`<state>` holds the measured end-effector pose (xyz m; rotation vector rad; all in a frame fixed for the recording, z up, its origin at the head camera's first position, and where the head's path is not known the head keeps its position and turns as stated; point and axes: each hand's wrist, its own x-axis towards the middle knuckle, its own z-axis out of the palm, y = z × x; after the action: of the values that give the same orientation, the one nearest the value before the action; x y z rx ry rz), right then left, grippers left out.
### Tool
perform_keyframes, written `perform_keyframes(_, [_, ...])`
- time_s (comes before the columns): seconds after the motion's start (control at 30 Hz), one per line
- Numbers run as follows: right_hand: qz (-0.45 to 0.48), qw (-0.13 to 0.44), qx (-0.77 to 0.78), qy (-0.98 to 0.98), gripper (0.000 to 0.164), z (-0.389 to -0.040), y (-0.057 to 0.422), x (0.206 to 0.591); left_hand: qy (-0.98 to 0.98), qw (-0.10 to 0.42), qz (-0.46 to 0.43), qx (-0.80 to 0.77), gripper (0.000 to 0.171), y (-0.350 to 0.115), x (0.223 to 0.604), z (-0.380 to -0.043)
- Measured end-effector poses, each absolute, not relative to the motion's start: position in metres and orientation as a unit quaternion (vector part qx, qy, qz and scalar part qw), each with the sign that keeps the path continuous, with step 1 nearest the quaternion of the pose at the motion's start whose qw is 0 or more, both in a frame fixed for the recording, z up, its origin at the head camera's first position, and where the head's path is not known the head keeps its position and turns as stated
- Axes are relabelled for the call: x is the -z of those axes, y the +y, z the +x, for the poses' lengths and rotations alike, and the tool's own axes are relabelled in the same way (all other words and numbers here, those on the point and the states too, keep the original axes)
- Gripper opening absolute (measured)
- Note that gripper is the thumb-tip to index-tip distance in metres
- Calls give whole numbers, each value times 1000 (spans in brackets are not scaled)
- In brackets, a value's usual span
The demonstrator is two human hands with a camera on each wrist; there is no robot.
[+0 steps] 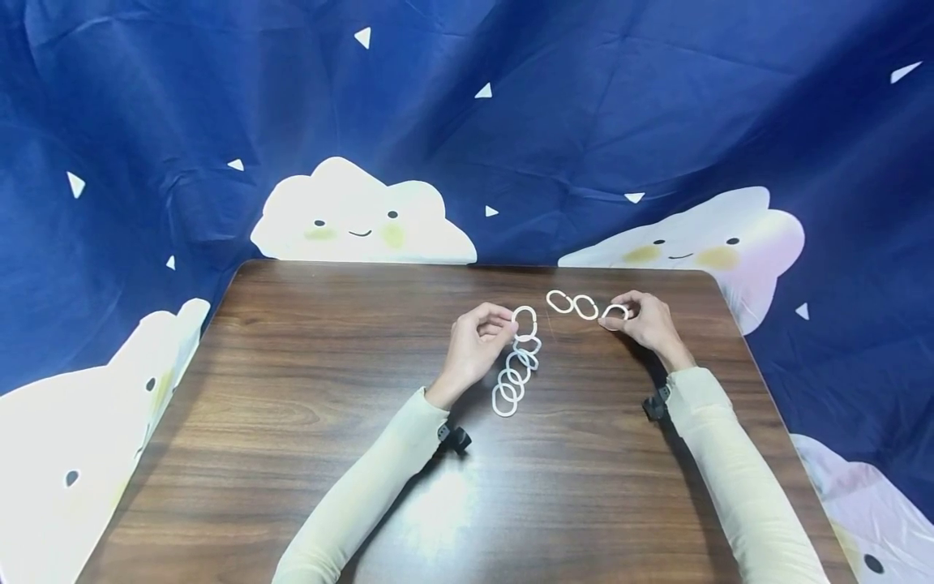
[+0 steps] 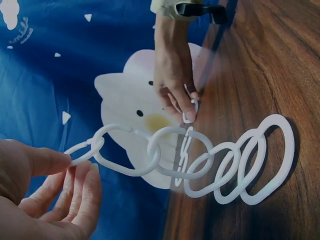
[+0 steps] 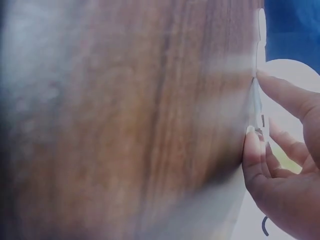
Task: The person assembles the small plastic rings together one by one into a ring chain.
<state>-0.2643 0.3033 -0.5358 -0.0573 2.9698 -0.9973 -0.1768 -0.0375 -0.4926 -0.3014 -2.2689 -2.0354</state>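
Note:
My left hand [image 1: 477, 342] pinches a white plastic link [image 1: 523, 307] between thumb and fingertips, at the upper end of a chain. From it the interlocked chain links [image 2: 288, 135] run down; the lower ones lie overlapping on the table. To the right, my right hand [image 1: 651, 322] has its thumb and fingers on another white link [image 1: 617, 306], which is low at the tabletop. In the right wrist view, that hand's fingers [image 3: 254, 165] hide much of this link. Two more links [image 1: 558, 292] lie just left of it; whether they are joined is unclear.
The brown wooden table [image 1: 306, 389] reflects a bright glare near its front. Behind it hangs a blue curtain [image 1: 584, 105] with cloud faces and small white triangles. A black wrist camera [image 1: 456, 439] sits on the left sleeve, another wrist camera [image 1: 655, 405] on the right.

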Motion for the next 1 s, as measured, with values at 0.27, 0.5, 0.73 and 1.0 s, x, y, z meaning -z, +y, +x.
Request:
perform_keyframes(0.27, [-30, -13, 320, 947, 35, -253, 304, 536, -732, 41, -96, 673, 18, -36, 492, -173])
perform_keyframes(0.5, [-49, -1, 330, 943, 21, -240, 301, 531, -734, 38, -100, 670, 20, -33, 490, -172])
perform_keyframes(0.73, [-79, 19, 334, 939, 20, -224, 285, 516, -731, 39, -103, 673, 18, -32, 490, -168])
perform_keyframes(1.0, [-120, 6, 337, 934, 14, -209, 264, 505, -729, 36, -107, 675, 15, -34, 490, -167])
